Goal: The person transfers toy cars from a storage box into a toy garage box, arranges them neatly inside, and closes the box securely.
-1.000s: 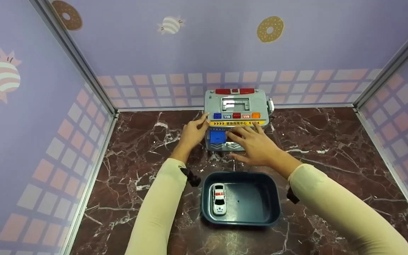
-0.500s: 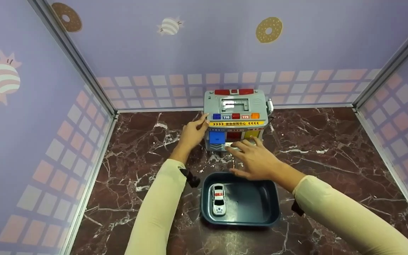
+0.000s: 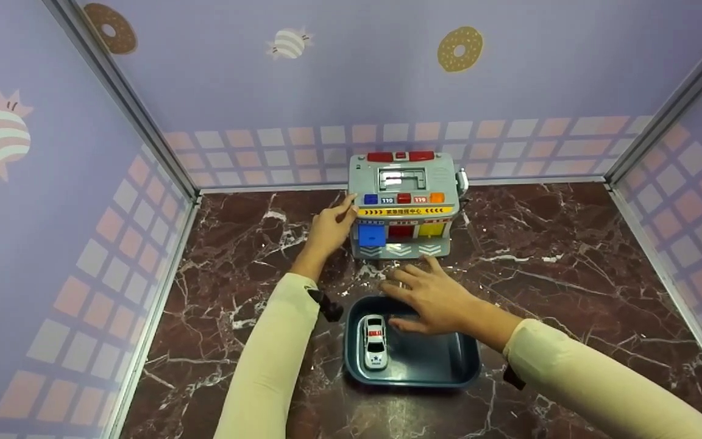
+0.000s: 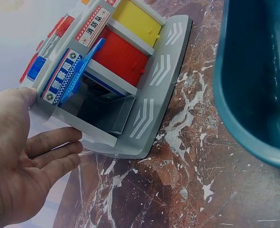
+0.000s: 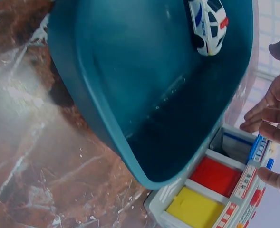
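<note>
A grey toy police and fire station [image 3: 403, 183] stands by the back wall, its blue door [image 4: 85, 66] swung up over a hollow bay. The red door [image 4: 120, 54] and yellow door [image 4: 137, 21] are down. My left hand [image 3: 331, 230] rests at the station's left side, touching the roof corner, with its other fingers extended along the side. Over the far part of a dark teal tub [image 3: 412, 384], my right hand [image 3: 433, 299] hovers with spread fingers and holds nothing. A white toy police car [image 3: 376, 341] lies in the tub's left part.
The tub sits in front of the station on a dark red marbled surface [image 3: 247, 353]. Purple patterned walls [image 3: 351, 79] rise at the back and both sides. A white handset-like part [image 3: 462, 182] projects from the station's right side.
My right hand has drawn back from the station's front to above the tub, uncovering the red and yellow doors. The left hand stays at the station's side.
</note>
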Motion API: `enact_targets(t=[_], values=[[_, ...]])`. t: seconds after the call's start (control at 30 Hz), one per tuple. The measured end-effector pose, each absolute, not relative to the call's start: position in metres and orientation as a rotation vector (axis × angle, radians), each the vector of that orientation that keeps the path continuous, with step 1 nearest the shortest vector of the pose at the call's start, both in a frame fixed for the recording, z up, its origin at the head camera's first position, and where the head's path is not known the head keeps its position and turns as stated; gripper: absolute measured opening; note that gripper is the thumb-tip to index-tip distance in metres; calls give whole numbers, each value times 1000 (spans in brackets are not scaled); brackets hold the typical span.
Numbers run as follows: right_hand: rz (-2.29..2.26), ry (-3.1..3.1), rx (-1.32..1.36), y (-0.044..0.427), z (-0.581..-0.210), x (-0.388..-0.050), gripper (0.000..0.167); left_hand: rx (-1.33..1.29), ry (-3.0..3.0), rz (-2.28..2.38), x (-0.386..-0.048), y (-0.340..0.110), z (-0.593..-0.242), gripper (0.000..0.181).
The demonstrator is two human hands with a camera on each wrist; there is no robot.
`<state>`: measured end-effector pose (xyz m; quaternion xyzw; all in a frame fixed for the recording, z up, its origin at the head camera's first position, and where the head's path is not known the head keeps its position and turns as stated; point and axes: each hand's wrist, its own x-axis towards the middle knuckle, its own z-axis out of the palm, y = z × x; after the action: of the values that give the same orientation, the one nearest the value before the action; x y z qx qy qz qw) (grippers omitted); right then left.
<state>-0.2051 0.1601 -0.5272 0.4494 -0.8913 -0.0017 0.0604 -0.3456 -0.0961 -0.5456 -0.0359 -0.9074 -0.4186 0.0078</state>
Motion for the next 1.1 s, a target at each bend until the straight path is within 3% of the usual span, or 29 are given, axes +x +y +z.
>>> enact_targets(t=[1.1], values=[[-143,-2672,1528,138,-564,-167,77,-110,-2835,-1314,-345,-96,-547,45]])
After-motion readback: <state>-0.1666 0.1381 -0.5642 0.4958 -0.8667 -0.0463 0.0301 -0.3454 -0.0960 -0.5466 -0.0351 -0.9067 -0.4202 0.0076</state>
